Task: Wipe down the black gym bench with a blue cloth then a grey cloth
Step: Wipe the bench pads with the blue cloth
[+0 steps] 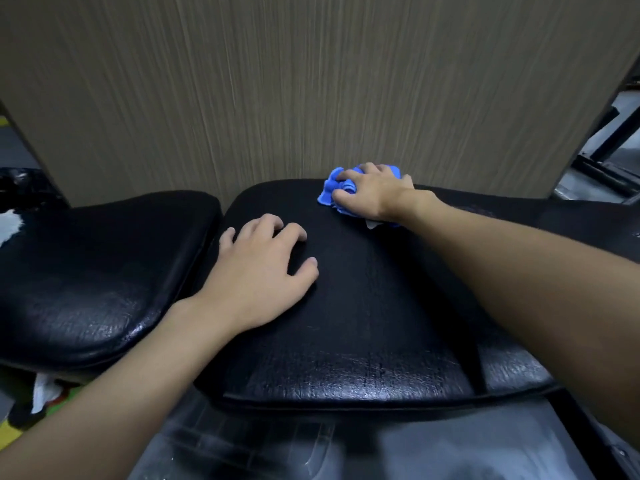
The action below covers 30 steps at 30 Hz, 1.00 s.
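Bench pad (363, 306): black, padded, worn vinyl w/ fine cracks and sheen along near edge. Occupies centre of view. Second black pad (97, 271) sits just beside it on the left, separated by a narrow gap.

R hand (372, 192): positioned at far edge of bench pad, right of centre. Fingers curled down over blue cloth (330, 190), gripping it in a bunched wad and pressing it against pad surface. Cloth protrudes to the left of the fingers and shows behind the knuckles; a small pale corner shows under the wrist. R forearm extends from lower right, crossing above pad.

L hand (263, 268): palm down on bench pad, near its left edge, close to the gap. Fingers spread and slightly bent, tips touching vinyl; holds nothing. Thumb points toward pad centre. L forearm enters from lower left.

Hands are apart; L hand nearer to camera, R hand farther.

Backdrop: wood-grain panel (311, 81), upright, directly behind both pads; blue cloth lies just at its base. Dark frame parts (602, 161) visible at right edge, detail blurred. White patch (10, 225) at far left on second pad; cannot tell what it is. Grey cloth: not identifiable in view.
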Motion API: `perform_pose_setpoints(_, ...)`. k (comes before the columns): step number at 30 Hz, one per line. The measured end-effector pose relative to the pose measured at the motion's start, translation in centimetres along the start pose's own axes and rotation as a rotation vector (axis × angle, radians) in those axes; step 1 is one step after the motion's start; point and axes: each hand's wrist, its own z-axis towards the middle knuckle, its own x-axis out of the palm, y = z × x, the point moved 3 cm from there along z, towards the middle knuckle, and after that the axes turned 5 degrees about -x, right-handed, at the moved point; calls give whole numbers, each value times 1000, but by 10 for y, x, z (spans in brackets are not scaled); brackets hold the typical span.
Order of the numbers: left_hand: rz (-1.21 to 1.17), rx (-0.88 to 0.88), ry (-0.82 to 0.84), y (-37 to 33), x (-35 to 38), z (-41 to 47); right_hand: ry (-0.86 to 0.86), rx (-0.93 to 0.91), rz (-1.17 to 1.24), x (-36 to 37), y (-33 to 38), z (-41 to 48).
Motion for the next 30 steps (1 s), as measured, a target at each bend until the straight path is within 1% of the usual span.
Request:
perform_pose_setpoints(4,-6,-5,-5,2,0,1,-20,-39,12,2,6,-20)
perform_pose_setpoints(7,-7,-20,-5,1,0,1,-49,-107,2,4,12,-47)
perform_pose_setpoints(14,-18,-32,14,-8,-5,-3,-33,-233,-20,3,25,-144)
perform_pose_setpoints(16,-73,-41,23,-16,-9,-1,-32,-260,-18,1,28,-175)
perform_pose_setpoints(21,-260,25,17,-42,-6,0,-34,-315,-55,0,28,-238)
perform_pose_setpoints(25,-198,25,39,-43,6,-2,-69,-338,-20,-1,24,-244)
perform_pose_setpoints(30,-217,14,4,-42,6,-2,-37,-311,5,-2,16,-207)
